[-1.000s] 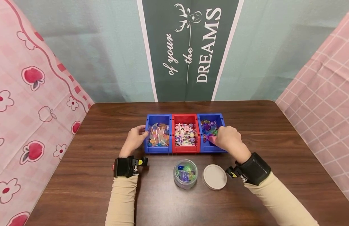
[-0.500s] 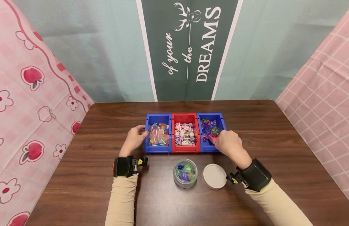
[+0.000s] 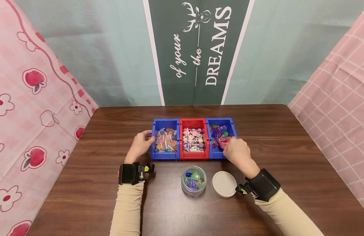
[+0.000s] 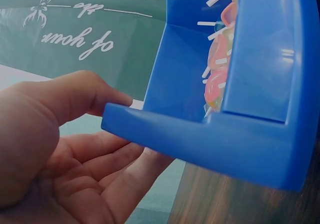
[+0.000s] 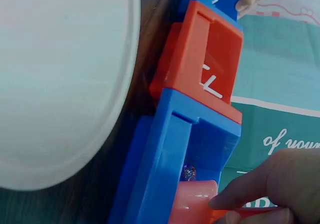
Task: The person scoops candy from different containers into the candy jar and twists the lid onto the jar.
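My left hand (image 3: 140, 144) grips the outer side wall of the left blue bin (image 3: 165, 156), its thumb at the rim and its fingers outside. In the left wrist view, small gummy-like pieces on white sticks (image 4: 217, 84) show inside that bin. My right hand (image 3: 237, 150) holds a pink scoop (image 3: 223, 142) inside the right blue bin (image 3: 218, 154), among shiny coloured wrapped candies (image 3: 218, 131). The right wrist view shows the scoop's pink body (image 5: 192, 201) against the front of the bin; its handle is mostly hidden by the fingers.
Between the blue bins stands a red bin (image 3: 193, 155) of small lollipops (image 3: 193, 139), joined in one row. In front are a clear jar (image 3: 193, 191) partly filled with coloured candies and a white round lid (image 3: 224, 184) lying on the wooden table (image 3: 164, 209).
My right hand has shifted slightly toward me within the right bin, and more of the scoop shows. The candies there have moved about. My left hand has stayed put.
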Action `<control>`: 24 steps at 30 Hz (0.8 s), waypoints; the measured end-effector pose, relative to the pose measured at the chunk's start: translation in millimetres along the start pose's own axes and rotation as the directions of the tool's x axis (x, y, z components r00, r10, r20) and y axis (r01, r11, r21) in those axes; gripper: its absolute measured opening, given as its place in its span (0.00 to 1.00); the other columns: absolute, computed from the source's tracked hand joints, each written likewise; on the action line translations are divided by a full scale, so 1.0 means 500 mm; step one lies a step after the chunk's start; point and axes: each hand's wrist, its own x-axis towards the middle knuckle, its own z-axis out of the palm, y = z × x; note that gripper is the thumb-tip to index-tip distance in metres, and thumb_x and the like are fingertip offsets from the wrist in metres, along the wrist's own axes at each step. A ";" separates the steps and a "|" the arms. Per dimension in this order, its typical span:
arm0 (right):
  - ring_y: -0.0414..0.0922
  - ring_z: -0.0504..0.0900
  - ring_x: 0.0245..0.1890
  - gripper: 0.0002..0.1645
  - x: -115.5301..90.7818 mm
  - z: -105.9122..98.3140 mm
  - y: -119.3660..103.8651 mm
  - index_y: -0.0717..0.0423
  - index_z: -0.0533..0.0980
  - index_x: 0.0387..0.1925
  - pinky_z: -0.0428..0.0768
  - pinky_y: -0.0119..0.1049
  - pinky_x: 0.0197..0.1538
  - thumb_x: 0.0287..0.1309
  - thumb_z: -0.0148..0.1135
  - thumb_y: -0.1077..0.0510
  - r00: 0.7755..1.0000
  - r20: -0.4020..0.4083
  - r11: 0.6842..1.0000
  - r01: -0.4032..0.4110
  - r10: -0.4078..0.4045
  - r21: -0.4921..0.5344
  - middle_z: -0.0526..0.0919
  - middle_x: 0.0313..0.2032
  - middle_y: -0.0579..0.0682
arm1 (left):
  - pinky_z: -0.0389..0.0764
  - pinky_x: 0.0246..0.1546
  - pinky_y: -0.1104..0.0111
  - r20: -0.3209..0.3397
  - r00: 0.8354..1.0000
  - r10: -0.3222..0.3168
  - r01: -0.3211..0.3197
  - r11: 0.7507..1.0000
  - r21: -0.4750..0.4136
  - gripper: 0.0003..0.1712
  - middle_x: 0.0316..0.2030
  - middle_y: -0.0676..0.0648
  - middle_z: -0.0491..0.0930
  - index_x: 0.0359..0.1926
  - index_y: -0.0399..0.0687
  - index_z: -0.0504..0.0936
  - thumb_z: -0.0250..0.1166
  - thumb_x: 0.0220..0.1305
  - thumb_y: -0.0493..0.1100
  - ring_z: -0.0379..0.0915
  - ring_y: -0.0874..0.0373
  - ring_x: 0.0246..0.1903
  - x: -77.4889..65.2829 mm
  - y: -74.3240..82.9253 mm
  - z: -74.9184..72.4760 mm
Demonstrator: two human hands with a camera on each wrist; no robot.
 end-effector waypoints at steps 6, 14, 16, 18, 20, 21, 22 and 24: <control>0.68 0.78 0.26 0.16 -0.007 0.024 0.016 0.75 0.72 0.25 0.80 0.61 0.26 0.52 0.54 0.60 0.994 -0.106 0.998 0.045 -0.040 0.044 0.78 0.24 0.75 | 0.77 0.53 0.50 -0.003 1.000 0.007 -0.007 1.000 0.007 0.24 0.50 0.29 0.77 0.59 0.26 0.69 0.54 0.64 0.36 0.73 0.42 0.49 -0.001 0.000 0.000; 0.68 0.78 0.22 0.15 -0.018 0.067 0.043 0.72 0.70 0.23 0.78 0.60 0.21 0.51 0.59 0.60 0.975 -0.203 0.990 0.106 -0.086 0.090 0.78 0.19 0.74 | 0.77 0.53 0.50 0.003 1.000 0.007 -0.007 1.000 0.008 0.25 0.50 0.28 0.77 0.59 0.26 0.68 0.54 0.64 0.36 0.73 0.42 0.49 -0.002 0.004 0.002; 0.68 0.78 0.21 0.16 -0.019 0.073 0.046 0.72 0.70 0.23 0.78 0.60 0.20 0.51 0.60 0.60 0.970 -0.222 0.989 0.117 -0.093 0.095 0.78 0.19 0.73 | 0.77 0.53 0.50 0.002 1.000 0.004 -0.004 1.000 0.004 0.25 0.50 0.28 0.77 0.59 0.26 0.68 0.54 0.64 0.36 0.73 0.42 0.49 -0.003 0.006 0.002; 0.67 0.78 0.20 0.16 -0.019 0.077 0.048 0.71 0.69 0.22 0.77 0.60 0.19 0.51 0.60 0.60 0.966 -0.240 0.987 0.126 -0.099 0.099 0.78 0.17 0.72 | 0.77 0.53 0.50 -0.004 1.000 0.004 -0.004 1.000 0.003 0.25 0.50 0.28 0.77 0.59 0.26 0.68 0.54 0.64 0.36 0.73 0.42 0.49 -0.004 0.006 0.001; 0.66 0.77 0.19 0.16 -0.019 0.079 0.050 0.71 0.69 0.22 0.76 0.59 0.18 0.51 0.60 0.60 0.963 -0.251 0.986 0.132 -0.102 0.105 0.77 0.16 0.70 | 0.77 0.52 0.50 -0.004 1.000 0.004 -0.004 1.000 0.008 0.25 0.50 0.28 0.77 0.59 0.26 0.68 0.54 0.64 0.36 0.73 0.42 0.48 -0.004 0.006 0.000; 0.66 0.77 0.18 0.16 -0.018 0.080 0.050 0.70 0.69 0.21 0.76 0.58 0.18 0.51 0.60 0.60 0.962 -0.255 0.985 0.133 -0.103 0.107 0.77 0.15 0.69 | 0.77 0.52 0.50 -0.003 1.000 0.004 -0.004 1.000 0.011 0.25 0.50 0.28 0.77 0.59 0.26 0.68 0.54 0.64 0.36 0.73 0.42 0.48 -0.004 0.006 0.000; 0.65 0.77 0.18 0.16 -0.018 0.081 0.050 0.70 0.69 0.21 0.76 0.58 0.18 0.51 0.60 0.60 0.961 -0.258 0.985 0.133 -0.101 0.110 0.76 0.15 0.68 | 0.78 0.52 0.50 -0.003 1.000 0.004 -0.004 1.000 0.011 0.25 0.50 0.28 0.77 0.59 0.26 0.68 0.54 0.64 0.36 0.73 0.42 0.48 -0.005 0.006 -0.001; 0.64 0.77 0.17 0.15 -0.019 0.083 0.051 0.69 0.68 0.20 0.75 0.57 0.17 0.51 0.60 0.60 0.959 -0.264 0.985 0.135 -0.101 0.112 0.76 0.14 0.67 | 0.78 0.52 0.50 0.001 1.000 0.004 -0.004 1.000 0.013 0.25 0.50 0.28 0.77 0.59 0.26 0.68 0.54 0.64 0.36 0.73 0.42 0.48 -0.005 0.005 -0.001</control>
